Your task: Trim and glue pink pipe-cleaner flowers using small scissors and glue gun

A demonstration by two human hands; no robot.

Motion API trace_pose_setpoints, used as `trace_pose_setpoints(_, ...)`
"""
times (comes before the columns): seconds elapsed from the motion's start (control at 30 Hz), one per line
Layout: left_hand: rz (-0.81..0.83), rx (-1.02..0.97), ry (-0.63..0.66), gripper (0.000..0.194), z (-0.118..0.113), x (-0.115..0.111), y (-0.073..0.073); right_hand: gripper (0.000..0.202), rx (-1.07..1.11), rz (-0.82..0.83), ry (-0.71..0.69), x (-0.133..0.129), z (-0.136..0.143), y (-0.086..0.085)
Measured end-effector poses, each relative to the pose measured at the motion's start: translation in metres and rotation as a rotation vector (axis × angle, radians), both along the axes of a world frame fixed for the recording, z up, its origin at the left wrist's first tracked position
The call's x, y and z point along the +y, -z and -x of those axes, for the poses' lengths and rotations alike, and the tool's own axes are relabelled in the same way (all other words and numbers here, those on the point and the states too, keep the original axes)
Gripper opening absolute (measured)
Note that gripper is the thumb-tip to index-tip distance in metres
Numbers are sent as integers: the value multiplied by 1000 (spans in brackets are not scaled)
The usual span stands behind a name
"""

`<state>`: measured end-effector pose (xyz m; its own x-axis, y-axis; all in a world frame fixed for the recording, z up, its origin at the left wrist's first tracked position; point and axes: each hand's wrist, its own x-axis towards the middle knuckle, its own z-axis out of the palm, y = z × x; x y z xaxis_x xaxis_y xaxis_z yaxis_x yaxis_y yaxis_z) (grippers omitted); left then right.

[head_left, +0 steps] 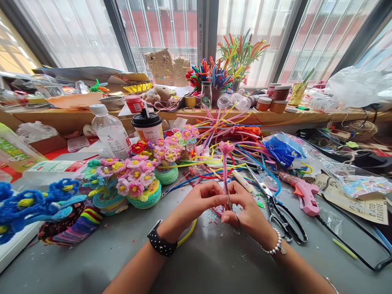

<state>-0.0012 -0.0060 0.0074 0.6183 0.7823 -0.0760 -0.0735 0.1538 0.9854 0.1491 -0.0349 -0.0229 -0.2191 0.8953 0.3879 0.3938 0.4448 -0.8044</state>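
A pink pipe-cleaner flower (226,148) stands upright above my hands, its fuzzy head on a straight pink stem. My left hand (205,204) pinches the lower stem between thumb and fingers. Close against it, my right hand (246,208) is closed around small metal scissors (235,223); a ring handle shows below its fingers, and the blades are mostly hidden at the stem. Loose pipe cleaners (211,163) lie behind the hands. Large black-handled scissors (274,208) rest on the table to the right, beside a pink glue gun (301,194).
Pots of pipe-cleaner flowers (134,175) and a rainbow pot with blue flowers (73,222) crowd the left. Behind them stand a plastic bottle (108,130) and a lidded cup (148,128). A glue stick (242,181), a blue packet (284,150) and the glue gun's cord (343,243) occupy the right.
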Motion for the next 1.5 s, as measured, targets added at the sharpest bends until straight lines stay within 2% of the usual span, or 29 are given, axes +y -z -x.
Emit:
trace_pose_setpoints(0.4,-8,16,-58,16,-1,1,0,50,3,-3,41,0,0,0)
trace_pose_setpoints(0.7,11,14,-22,15,-1,0,1,61,-31,73,-65,0,-5,-5)
trace_pose_setpoints(1.3,-6,10,-52,16,-1,1,0,47,36,-42,29,1,-2,0)
trace_pose_setpoints(1.5,-26,6,-54,15,-1,2,1,51,28,-22,2,1,-1,-2)
